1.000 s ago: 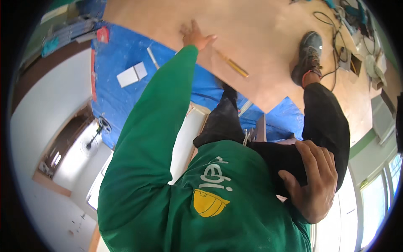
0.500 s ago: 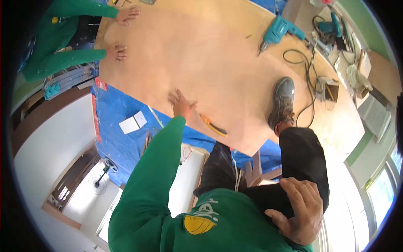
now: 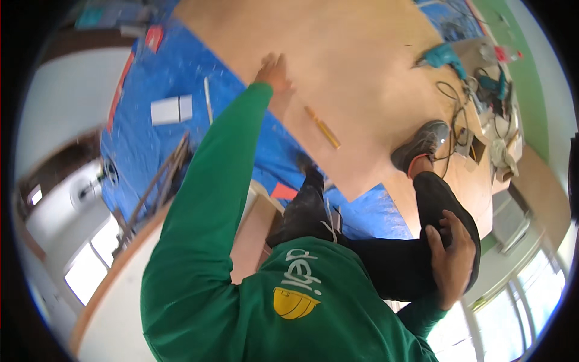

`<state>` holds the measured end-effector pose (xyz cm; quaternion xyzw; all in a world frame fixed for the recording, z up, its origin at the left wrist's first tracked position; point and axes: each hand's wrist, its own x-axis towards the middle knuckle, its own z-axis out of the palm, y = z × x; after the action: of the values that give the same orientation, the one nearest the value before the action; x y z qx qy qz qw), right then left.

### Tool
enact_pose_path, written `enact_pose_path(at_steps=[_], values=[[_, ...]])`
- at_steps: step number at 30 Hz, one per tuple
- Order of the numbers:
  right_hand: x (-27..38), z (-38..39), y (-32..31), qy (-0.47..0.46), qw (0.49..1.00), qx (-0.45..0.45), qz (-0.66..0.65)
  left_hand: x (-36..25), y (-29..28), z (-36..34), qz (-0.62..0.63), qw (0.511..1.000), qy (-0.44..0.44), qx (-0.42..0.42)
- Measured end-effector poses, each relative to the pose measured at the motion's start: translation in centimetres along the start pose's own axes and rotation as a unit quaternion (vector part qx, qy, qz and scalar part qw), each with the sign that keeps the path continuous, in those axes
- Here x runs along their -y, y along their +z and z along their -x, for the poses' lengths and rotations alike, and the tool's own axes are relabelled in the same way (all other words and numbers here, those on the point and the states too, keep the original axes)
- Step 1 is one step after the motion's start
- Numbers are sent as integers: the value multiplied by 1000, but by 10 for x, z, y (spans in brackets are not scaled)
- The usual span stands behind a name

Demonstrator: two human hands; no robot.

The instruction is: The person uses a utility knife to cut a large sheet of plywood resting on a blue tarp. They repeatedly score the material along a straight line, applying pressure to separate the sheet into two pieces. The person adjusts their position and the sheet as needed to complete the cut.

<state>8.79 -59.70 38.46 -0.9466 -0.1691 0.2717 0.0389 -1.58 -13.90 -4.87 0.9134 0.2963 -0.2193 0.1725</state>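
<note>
A large plywood sheet lies below me. My left hand rests on it near its left edge, fingers stretched out and holding nothing. Close to that hand lies a yellow-orange utility knife, untouched; it looks slightly blurred. My right hand is by my bent right leg, fingers apart with nothing in them. On the board's right part stands my dark shoe. Farther right and away lies a teal power drill, beyond reach of either hand as they are now.
A black cord loops beside the shoe, near a small open box. Another teal power tool sits among clutter at the right. Blue sheeting spreads at the left, with a white sheet and wooden lengths there.
My view has swung, so the board and drill appear shifted and the other person's arms are out of view. My left hand stays on the board; my right hand stays by my leg.
</note>
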Motion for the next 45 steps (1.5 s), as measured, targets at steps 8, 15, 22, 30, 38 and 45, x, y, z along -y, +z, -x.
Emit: enact_pose_path(at_steps=[8,15,22,30,38,45], values=[[68,-120,268,-121,977,67,-160,-36,-38,47,69,996,-59,16],[144,-216,366,-46,939,296,-169,-20,-15,37,59,994,-86,21],[89,-210,347,-274,936,206,-82,-22,-28,37,56,994,-87,44],[74,-161,317,-268,951,144,58,-5,22,6,35,995,-76,-47],[70,-145,293,-187,958,189,-110,-26,2,15,10,996,-93,-3],[82,-182,342,-347,931,91,63,-9,28,4,32,996,-53,-56]])
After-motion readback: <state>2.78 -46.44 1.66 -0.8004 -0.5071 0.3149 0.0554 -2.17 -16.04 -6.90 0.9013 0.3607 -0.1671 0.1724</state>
